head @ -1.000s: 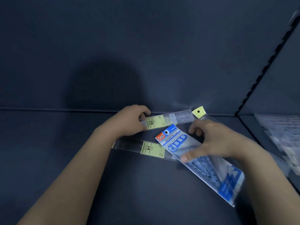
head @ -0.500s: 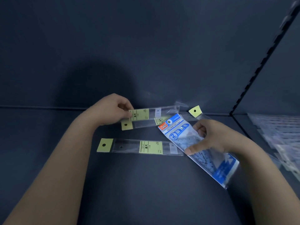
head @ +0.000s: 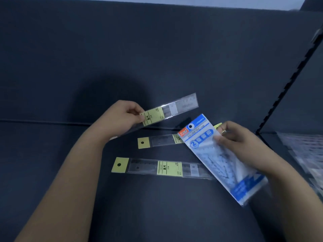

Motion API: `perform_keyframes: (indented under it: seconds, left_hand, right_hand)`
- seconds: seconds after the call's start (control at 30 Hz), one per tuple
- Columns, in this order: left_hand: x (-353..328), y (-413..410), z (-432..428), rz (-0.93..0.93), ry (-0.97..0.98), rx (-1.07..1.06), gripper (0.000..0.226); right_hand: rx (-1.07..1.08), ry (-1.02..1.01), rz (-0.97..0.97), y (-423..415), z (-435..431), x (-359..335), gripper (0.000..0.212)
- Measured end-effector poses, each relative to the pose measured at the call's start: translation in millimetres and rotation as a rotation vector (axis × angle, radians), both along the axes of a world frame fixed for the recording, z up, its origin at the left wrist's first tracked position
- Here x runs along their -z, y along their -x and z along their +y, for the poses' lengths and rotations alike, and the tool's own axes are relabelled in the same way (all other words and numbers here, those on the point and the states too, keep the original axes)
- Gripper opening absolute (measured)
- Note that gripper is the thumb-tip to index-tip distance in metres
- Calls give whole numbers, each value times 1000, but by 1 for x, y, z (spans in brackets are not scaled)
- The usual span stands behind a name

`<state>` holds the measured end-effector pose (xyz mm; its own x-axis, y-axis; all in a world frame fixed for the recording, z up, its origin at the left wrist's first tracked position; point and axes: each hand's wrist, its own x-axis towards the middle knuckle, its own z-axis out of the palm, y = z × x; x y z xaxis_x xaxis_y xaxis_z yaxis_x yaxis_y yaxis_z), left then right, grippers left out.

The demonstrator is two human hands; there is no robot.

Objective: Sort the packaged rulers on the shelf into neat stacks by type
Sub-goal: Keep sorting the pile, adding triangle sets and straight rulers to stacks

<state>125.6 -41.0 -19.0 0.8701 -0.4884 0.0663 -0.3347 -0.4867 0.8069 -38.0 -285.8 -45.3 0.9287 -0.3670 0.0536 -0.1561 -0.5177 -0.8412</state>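
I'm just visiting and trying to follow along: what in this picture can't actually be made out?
Head view:
The middle ruler pack: right end hidden under the blue geometry pack.
The yellow tab: its pack hidden behind the right hand and blue geometry pack.
The lifted ruler pack: left part hidden by the left hand.
The packs at right: blurred, cut by the frame edge.

A dark blue shelf board [head: 52,172] is backed by a matching panel [head: 157,49]; a slotted upright [head: 288,79] is seen at right, a pale strip [head: 192,0], possibly wall, above.
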Motion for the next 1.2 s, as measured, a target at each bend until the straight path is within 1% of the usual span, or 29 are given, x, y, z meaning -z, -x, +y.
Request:
perform_keyframes:
  seconds: [0.07,0.13,0.2,0.27,0.3,0.33,0.37,0.43,0.5,0.57,0.67,0.73,0.8,0.93,1.2]
  left_hand:
    - [1,0,-3,2,5,-6,8]
    - [2,1,-5,28,21,-7,8]
    - [3,1,-7,36,17,-12,8]
    - [4,0,-7,33,12,-19,8]
    - [4,0,-7,30,14,-22,8]
    - [4,1,-7,27,18,-22,8]
    - [4,1,-7,27,24,-20,9]
    - [5,1,-7,39,37,-11,9]
    - [5,1,-7,36,33,-10,8]
    - [4,1,-6,34,43,-7,9]
    - [3,4,-6,28,65,27,11]
    - [2,7,-7,25,81,51,15]
    - [1,8,-9,11,82,57,18]
    - [1,9,-10,65,98,35,17]
    - [-3,8,-5,133,120,48,18]
  right_hand:
    - [17,-84,6,-11,5,3,16]
    - [-10,-82,147,-16,7,4,23]
    - [-68,-211,284,-12,3,0,44]
    - [-130,-322,326,-8,-1,-3,67]
    - [-158,-331,342,-7,-1,-4,72]
    - [-180,-320,348,-7,-1,-5,71]
    - [-192,-293,343,-8,-1,-4,66]
    - [-173,-259,314,-8,0,-6,43]
    - [-128,-276,240,-5,0,-9,20]
    - [-93,-235,153,-3,1,-10,11]
    - [-113,-206,-1,-3,3,-11,6]
    - [-125,-210,-104,-4,2,-13,8]
    - [-130,-184,-168,-3,1,-14,9]
    - [-139,-65,-139,-1,2,-11,12]
    - [-158,-77,-70,0,2,-11,7]
